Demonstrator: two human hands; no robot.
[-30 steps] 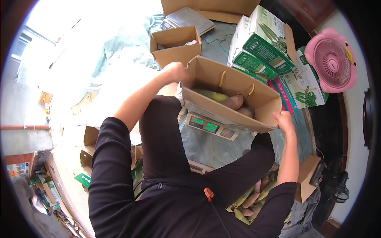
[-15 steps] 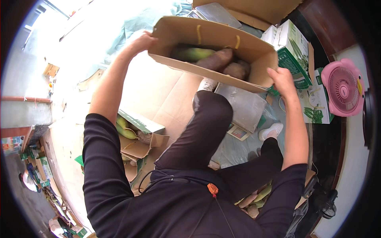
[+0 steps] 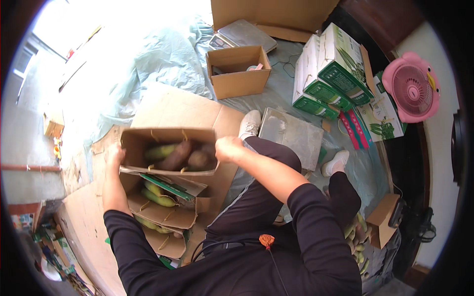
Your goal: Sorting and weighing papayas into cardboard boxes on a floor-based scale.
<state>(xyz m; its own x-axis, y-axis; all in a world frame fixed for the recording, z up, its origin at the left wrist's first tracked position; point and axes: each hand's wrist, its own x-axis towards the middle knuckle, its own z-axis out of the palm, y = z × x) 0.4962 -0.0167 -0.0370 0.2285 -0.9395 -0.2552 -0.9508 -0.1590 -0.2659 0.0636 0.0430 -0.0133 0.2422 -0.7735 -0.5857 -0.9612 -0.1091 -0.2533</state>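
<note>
A cardboard box hangs between my hands, its top open toward me. Inside lie a long green vegetable and several reddish-brown tubers. My left hand grips the box's left end, slightly blurred. At the right end, my right hand has its fingers closed over the edge. Just below the held box, on my left, more open cartons stand in a row with green produce in them. The held box overlaps the farthest of these in view; whether they touch, I cannot tell.
A small open carton stands ahead, beside a metal-topped scale. Green-and-white boxes are stacked at the right, near a pink fan. A grey flat slab lies by my shoes. Loose produce is piled at my right.
Both hands have carried the box from ahead of me down and to the left, to the row of cartons. The small carton ahead has come into sight.
</note>
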